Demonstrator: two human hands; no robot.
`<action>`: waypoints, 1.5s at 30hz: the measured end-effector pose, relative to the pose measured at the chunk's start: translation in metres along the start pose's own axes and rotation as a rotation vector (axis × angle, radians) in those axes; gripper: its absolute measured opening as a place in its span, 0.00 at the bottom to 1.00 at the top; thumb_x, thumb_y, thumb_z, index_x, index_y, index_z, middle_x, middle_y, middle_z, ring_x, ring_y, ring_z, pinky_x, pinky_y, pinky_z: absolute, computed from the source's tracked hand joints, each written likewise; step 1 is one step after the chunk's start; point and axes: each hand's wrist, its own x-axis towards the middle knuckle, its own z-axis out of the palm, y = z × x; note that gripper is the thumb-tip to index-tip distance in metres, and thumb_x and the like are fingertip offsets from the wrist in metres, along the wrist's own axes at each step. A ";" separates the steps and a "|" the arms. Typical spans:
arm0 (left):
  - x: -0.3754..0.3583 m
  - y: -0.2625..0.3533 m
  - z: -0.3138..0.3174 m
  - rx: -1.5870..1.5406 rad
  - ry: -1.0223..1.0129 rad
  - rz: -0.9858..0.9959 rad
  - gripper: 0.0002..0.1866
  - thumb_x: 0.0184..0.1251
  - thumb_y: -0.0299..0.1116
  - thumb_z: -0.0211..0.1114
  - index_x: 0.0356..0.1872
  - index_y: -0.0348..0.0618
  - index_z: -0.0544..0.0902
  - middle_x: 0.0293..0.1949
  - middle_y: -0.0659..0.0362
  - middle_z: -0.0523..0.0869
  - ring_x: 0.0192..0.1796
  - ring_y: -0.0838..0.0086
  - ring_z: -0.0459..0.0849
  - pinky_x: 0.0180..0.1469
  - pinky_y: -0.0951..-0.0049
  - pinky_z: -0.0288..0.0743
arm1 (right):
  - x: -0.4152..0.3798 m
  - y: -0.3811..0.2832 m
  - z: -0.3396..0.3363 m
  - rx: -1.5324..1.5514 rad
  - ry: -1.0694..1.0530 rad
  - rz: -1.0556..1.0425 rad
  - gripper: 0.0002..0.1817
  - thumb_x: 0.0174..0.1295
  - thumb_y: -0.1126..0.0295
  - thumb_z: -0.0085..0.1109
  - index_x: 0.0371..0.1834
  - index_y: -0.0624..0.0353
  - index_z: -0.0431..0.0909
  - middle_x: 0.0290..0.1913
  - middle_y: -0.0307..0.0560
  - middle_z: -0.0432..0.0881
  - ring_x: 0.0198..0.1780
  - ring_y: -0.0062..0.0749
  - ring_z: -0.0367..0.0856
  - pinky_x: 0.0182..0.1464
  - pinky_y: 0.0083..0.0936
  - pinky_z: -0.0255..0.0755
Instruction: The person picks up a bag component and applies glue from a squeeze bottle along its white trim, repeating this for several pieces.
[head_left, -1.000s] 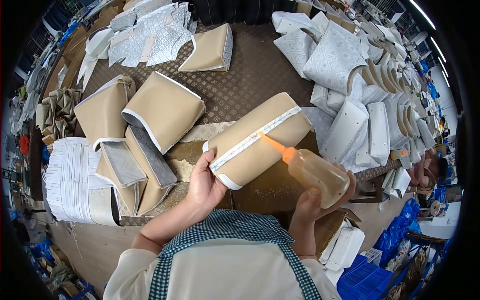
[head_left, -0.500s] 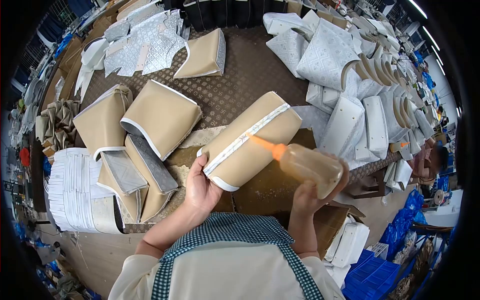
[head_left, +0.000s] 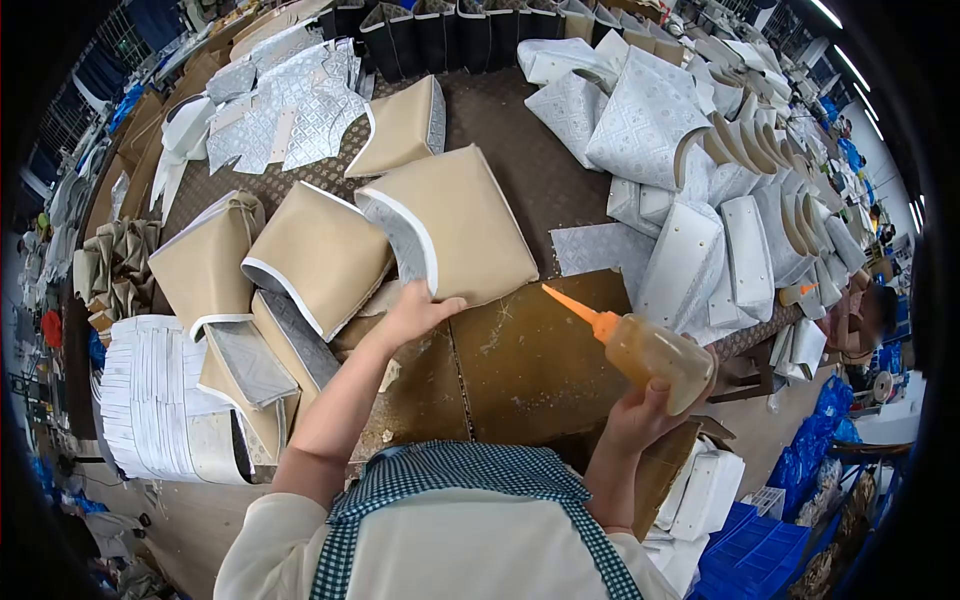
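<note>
A beige bag body (head_left: 465, 220) with white-trimmed mouth and grey patterned lining stands tilted over the table. At its lower edge, my left hand (head_left: 418, 312) grips it, fingers partly hidden by the bag and thumb stretched to the right. My right hand (head_left: 640, 412) is wrapped round a squeeze bottle (head_left: 662, 362) of cloudy amber liquid. The bottle's orange nozzle (head_left: 575, 305) points up and left, apart from the bag. Under both lies a stained brown cardboard sheet (head_left: 540, 370).
More beige bag bodies (head_left: 318, 250) lean together on the left, by a stack of white strips (head_left: 150, 390). Silver patterned pieces (head_left: 285, 105) lie at the back left. White patterned bags (head_left: 650, 120) crowd the right. A blue crate (head_left: 750, 555) is below right.
My left hand has turned the bag body from its white-taped seam to a broad plain side and moved it farther up the table. The bottle has drawn away to the right.
</note>
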 end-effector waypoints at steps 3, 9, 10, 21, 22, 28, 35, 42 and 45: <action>-0.009 -0.036 -0.004 -0.457 0.003 -0.336 0.14 0.66 0.34 0.61 0.47 0.36 0.81 0.40 0.63 0.84 0.44 0.80 0.78 0.50 0.74 0.72 | -0.002 0.000 0.001 -0.022 -0.014 0.040 0.43 0.54 0.50 0.63 0.66 0.59 0.53 0.56 0.56 0.68 0.58 0.46 0.70 0.61 0.42 0.68; 0.033 0.042 -0.022 -0.376 0.113 -0.276 0.14 0.66 0.38 0.60 0.37 0.33 0.82 0.36 0.61 0.83 0.39 0.81 0.79 0.42 0.76 0.73 | 0.003 0.005 0.004 0.030 0.014 0.051 0.45 0.54 0.46 0.63 0.66 0.60 0.52 0.58 0.56 0.67 0.60 0.45 0.69 0.62 0.42 0.67; 0.040 0.061 -0.028 -0.494 0.138 -0.340 0.15 0.66 0.38 0.60 0.39 0.32 0.81 0.35 0.59 0.83 0.37 0.78 0.80 0.41 0.75 0.74 | 0.005 0.003 0.004 0.044 0.016 0.043 0.45 0.54 0.46 0.62 0.66 0.60 0.52 0.58 0.56 0.67 0.60 0.45 0.69 0.62 0.42 0.67; -0.050 0.100 0.017 -1.641 0.323 -0.515 0.21 0.70 0.39 0.51 0.58 0.36 0.70 0.56 0.49 0.77 0.57 0.62 0.76 0.63 0.60 0.67 | 0.010 -0.019 0.002 0.056 -0.013 -0.035 0.47 0.53 0.45 0.63 0.67 0.60 0.49 0.56 0.53 0.67 0.60 0.43 0.69 0.62 0.45 0.68; -0.057 0.102 0.017 -1.661 0.338 -0.530 0.22 0.70 0.39 0.51 0.58 0.36 0.70 0.56 0.49 0.77 0.58 0.61 0.76 0.63 0.60 0.67 | 0.009 -0.017 0.004 0.099 -0.031 -0.060 0.46 0.52 0.48 0.66 0.66 0.59 0.50 0.56 0.53 0.67 0.59 0.43 0.69 0.62 0.46 0.68; -0.076 0.113 0.003 -1.633 0.365 -0.537 0.24 0.70 0.41 0.51 0.60 0.36 0.68 0.58 0.50 0.75 0.59 0.61 0.75 0.63 0.60 0.67 | 0.004 -0.012 0.020 0.182 -0.137 -0.067 0.45 0.51 0.52 0.70 0.65 0.58 0.52 0.55 0.53 0.68 0.57 0.43 0.71 0.60 0.47 0.70; -0.083 0.110 -0.002 -1.621 0.441 -0.533 0.21 0.68 0.40 0.54 0.56 0.35 0.72 0.54 0.48 0.78 0.55 0.59 0.78 0.60 0.61 0.71 | 0.004 -0.005 0.026 0.112 -0.169 -0.067 0.45 0.51 0.52 0.69 0.65 0.59 0.52 0.54 0.54 0.68 0.57 0.43 0.71 0.59 0.45 0.71; -0.085 0.106 -0.003 -1.612 0.412 -0.526 0.22 0.67 0.40 0.54 0.57 0.36 0.71 0.55 0.48 0.78 0.56 0.59 0.78 0.61 0.60 0.70 | 0.013 0.002 0.026 0.145 -0.124 -0.049 0.43 0.51 0.53 0.70 0.63 0.59 0.54 0.53 0.54 0.69 0.56 0.43 0.71 0.58 0.47 0.72; -0.088 0.103 -0.001 -1.598 0.436 -0.542 0.22 0.67 0.39 0.54 0.57 0.36 0.71 0.55 0.48 0.78 0.56 0.59 0.78 0.61 0.60 0.70 | 0.000 -0.003 0.028 0.262 -0.265 0.032 0.44 0.50 0.53 0.70 0.63 0.60 0.54 0.53 0.54 0.69 0.54 0.45 0.73 0.58 0.47 0.71</action>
